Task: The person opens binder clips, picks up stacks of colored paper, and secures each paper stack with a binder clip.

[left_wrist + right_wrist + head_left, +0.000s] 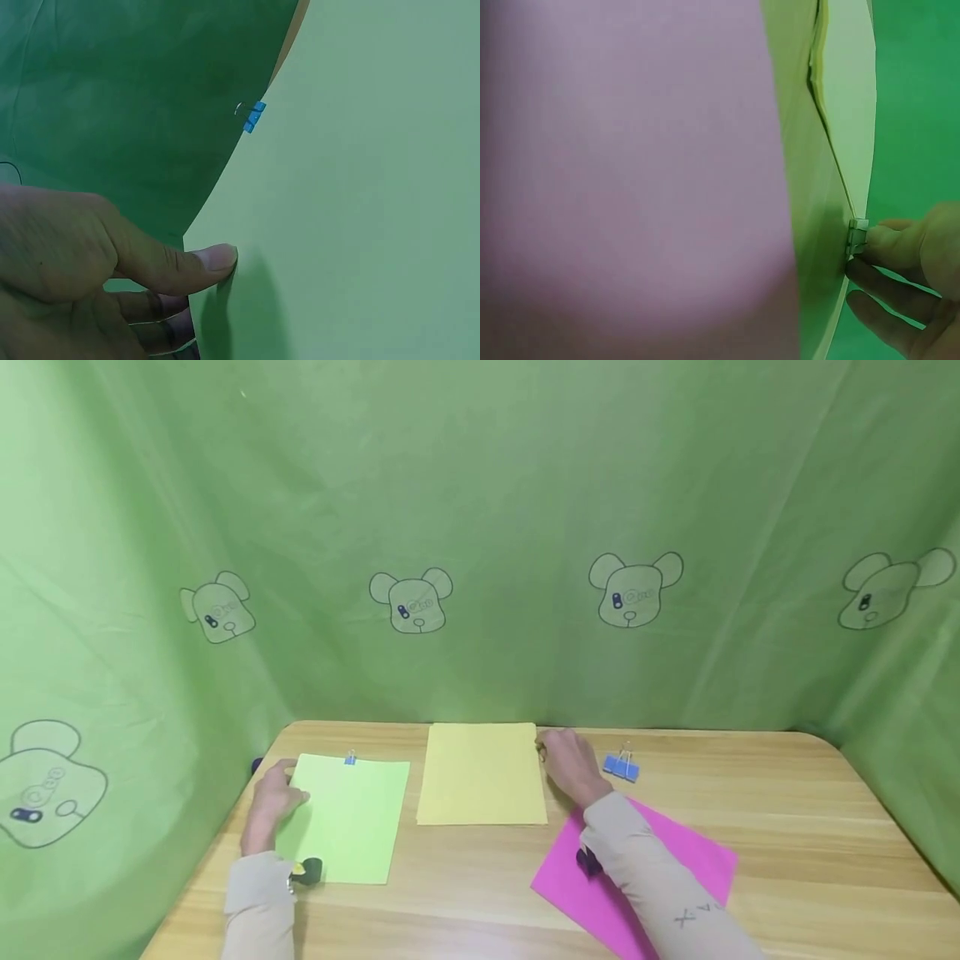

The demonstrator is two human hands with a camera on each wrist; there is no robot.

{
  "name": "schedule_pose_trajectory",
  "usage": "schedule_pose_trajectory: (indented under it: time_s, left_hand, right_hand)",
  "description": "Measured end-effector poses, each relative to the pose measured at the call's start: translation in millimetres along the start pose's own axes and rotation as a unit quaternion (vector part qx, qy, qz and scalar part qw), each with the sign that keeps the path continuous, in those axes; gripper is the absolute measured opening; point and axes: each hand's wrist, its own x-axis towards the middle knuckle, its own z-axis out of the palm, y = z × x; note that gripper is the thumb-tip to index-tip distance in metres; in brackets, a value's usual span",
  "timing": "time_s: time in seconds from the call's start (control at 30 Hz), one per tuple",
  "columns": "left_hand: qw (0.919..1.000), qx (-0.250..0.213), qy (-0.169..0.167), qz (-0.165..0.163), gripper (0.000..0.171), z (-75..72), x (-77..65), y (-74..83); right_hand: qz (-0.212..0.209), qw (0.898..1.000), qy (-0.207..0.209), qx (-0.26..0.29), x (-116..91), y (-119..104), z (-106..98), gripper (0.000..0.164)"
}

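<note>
My left hand [272, 800] holds the left edge of the light green paper [345, 827]. In the left wrist view its thumb lies on top of the sheet, and the other fingers pass under the edge. A small blue binder clip [350, 758] sits on that paper's top edge. My right hand [572, 764] is at the upper right side of the yellow paper stack [482, 774]. Between thumb and index finger it pinches a small binder clip [858, 236] at the stack's edge. The clip's colour is unclear.
Under my right forearm lies a magenta paper [705, 860], turned at an angle. A larger blue binder clip [622, 767] stands right of my right hand. Behind the wooden table [810, 827] hangs a green curtain [525, 485] with bear-head prints.
</note>
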Motion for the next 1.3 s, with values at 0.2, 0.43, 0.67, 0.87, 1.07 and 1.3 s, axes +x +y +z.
schedule_pose_trajectory:
  time_s: [0.2,0.43,0.67,0.87,1.07,1.3]
  left_hand:
    - [0.9988,0.030,0.029,0.025,0.087,4.6,3.9,0.0]
    - [0.9966,0.052,0.049,0.040,0.095,8.1,3.0,3.6]
    - [0.9955,0.070,0.044,0.047,0.089,6.4,-4.5,12.3]
    - [0.9925,0.090,0.042,0.071,0.063,11.4,-8.9,36.5]
    - [0.9905,0.104,0.033,0.084,0.038,46.0,-10.0,66.4]
    - [0.9846,0.086,0.008,0.152,0.030,94.9,-12.8,104.4]
  right_hand:
    - [0.002,1.000,-0.012,0.008,1,2,-3,0.006]
    - [0.039,0.996,-0.044,0.064,-2,4,-7,0.009]
    - [0.046,0.991,-0.038,0.116,-9,0,-20,0.003]
    - [0.036,0.987,-0.027,0.154,-18,-6,-35,0.016]
    - [0.030,0.981,-0.043,0.189,-36,-6,-50,0.028]
    - [0.019,0.977,-0.044,0.207,-52,-6,-65,0.029]
